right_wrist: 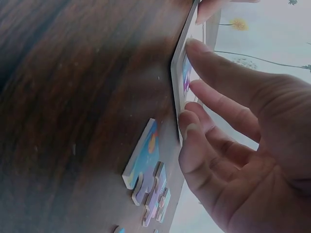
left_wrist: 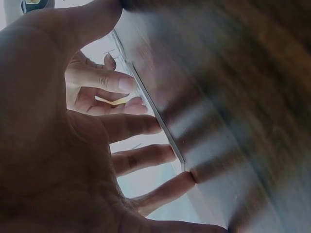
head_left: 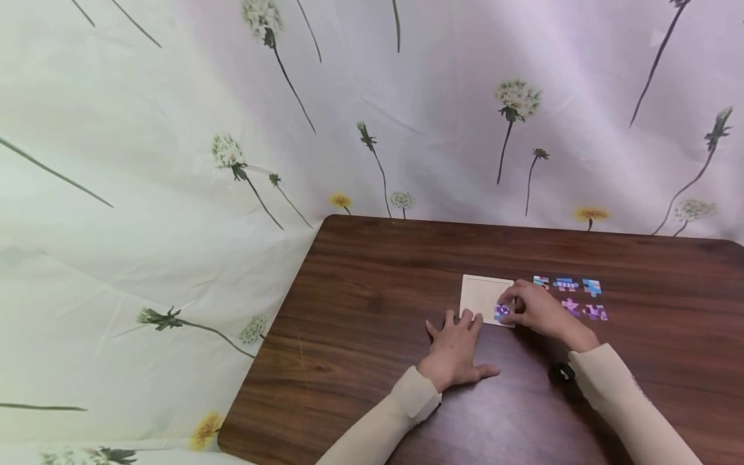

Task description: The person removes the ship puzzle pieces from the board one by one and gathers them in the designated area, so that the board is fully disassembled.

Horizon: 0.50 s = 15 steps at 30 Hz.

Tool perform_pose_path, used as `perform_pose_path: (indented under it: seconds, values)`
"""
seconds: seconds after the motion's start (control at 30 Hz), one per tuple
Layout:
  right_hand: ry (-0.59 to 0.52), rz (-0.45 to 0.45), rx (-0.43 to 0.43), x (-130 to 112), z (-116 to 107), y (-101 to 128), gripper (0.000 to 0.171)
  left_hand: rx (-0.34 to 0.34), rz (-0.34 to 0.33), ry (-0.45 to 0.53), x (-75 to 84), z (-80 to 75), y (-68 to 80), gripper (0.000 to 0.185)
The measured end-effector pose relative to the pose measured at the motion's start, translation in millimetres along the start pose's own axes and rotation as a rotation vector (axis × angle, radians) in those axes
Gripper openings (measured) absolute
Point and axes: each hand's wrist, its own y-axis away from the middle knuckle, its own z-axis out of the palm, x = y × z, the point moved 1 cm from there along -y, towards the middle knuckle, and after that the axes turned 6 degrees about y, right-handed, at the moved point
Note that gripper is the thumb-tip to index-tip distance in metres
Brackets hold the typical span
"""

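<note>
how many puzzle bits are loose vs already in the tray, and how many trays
Loose puzzle pieces on the table beside the tray: 5
Puzzle piece in the tray, under the right hand: 1
Puzzle tray: 1
Total: 7 things

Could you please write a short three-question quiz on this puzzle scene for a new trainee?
1. True or false: the left hand lies flat on the table, its fingertips at the near edge of the puzzle tray.
2. Where in the puzzle tray is the puzzle piece under the right hand? A. far left corner B. near right corner C. centre
3. How many loose pieces lie on the table to the right of the tray?

Key: 1 true. 2 B. 3 five: three in the far row, two in the near row.
</note>
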Motion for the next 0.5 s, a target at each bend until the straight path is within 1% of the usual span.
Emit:
perform_pose_path:
  seconds: [0.23,0.37,0.5]
  values:
    - [-0.027,-0.007,0.009,-2.2,-0.3,0.0,0.03,0.002,0.002,-0.013,-0.2,0.7,1.2,0.103]
    - [-0.023,-0.016,0.017,-2.9,-0.3,-0.3,0.027,0.005,0.002,-0.01,0.4,1.1,0.4,0.102]
    - [-0.021,-0.007,0.007,-1.6,1.6,-0.2,0.028,0.014,0.001,-0.024,1.4,1.2,-0.6,0.1]
